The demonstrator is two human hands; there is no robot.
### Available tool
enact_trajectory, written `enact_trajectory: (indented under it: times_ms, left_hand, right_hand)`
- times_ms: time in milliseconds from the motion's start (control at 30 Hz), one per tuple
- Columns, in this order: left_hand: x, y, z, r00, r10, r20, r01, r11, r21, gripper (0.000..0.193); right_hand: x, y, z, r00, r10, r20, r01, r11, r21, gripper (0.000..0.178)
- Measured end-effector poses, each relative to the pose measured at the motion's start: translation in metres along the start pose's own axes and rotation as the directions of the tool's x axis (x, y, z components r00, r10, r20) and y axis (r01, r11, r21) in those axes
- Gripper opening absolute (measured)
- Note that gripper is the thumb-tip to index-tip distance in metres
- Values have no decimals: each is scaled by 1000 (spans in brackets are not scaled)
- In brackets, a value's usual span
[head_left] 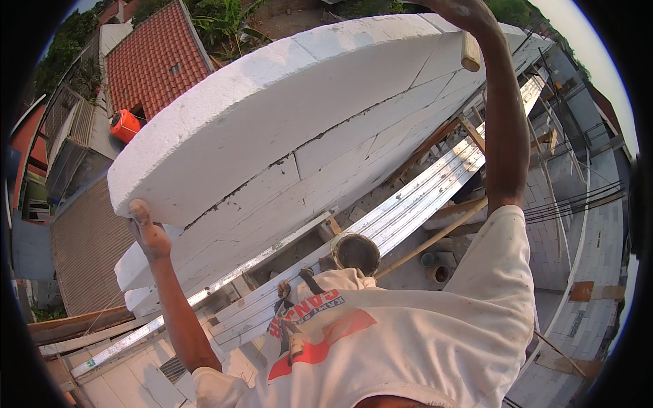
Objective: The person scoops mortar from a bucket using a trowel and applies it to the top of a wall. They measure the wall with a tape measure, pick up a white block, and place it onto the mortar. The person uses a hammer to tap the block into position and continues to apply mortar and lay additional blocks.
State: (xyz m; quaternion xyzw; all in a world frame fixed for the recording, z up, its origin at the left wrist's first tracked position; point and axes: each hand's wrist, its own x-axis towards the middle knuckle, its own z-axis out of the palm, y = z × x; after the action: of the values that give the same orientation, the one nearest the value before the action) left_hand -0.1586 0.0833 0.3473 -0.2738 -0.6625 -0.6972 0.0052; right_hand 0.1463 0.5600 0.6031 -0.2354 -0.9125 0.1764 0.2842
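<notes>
A wall of large white lightweight concrete blocks (272, 183) curves across the view in front of me. Its top course is one long white block (224, 109) with a rough upper face. My left hand (149, 234) grips that block's left end, thumb on the near face and fingers partly hidden behind the edge. At the top of the view my right hand (466, 12) is raised over the wall's far right part, closed round a wooden handle (470, 53). The handle's lower end sticks out below the fist; the tool's other end is out of sight.
Silvery metal planks (422, 197) run along the wall's near side, with a dirty bucket (357, 253) by my body. A bamboo pole (432, 238) and timbers lie beyond. Behind the wall are a red tiled roof (153, 61) and an orange tank (125, 126) below.
</notes>
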Motion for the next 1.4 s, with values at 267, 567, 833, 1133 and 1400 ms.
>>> enact_trajectory:
  times_ms: [267, 567, 833, 1133, 1400]
  left_hand:
    - [5, 87, 54, 853, 521, 40, -491, 774, 400, 67]
    - [10, 144, 54, 772, 388, 503, -523, -61, 850, 54]
    - [37, 166, 100, 845, 137, 516, -516, -40, 856, 86]
    - [45, 161, 95, 826, 165, 539, -555, 72, 828, 101]
    - [56, 147, 95, 816, 177, 550, -570, 90, 817, 106]
  right_hand:
    - [-24, 159, -22, 835, 318, -449, -383, 922, -60, 87]
    - [-31, 180, -14, 842, 534, -79, -394, 707, 588, 31]
    - [-65, 34, -15, 925, 341, -165, -366, 917, -160, 38]
    - [-77, -36, 13, 991, 135, -18, -131, 979, 155, 44]
    - [-59, -29, 40, 937, -330, -115, 257, 873, -414, 45]
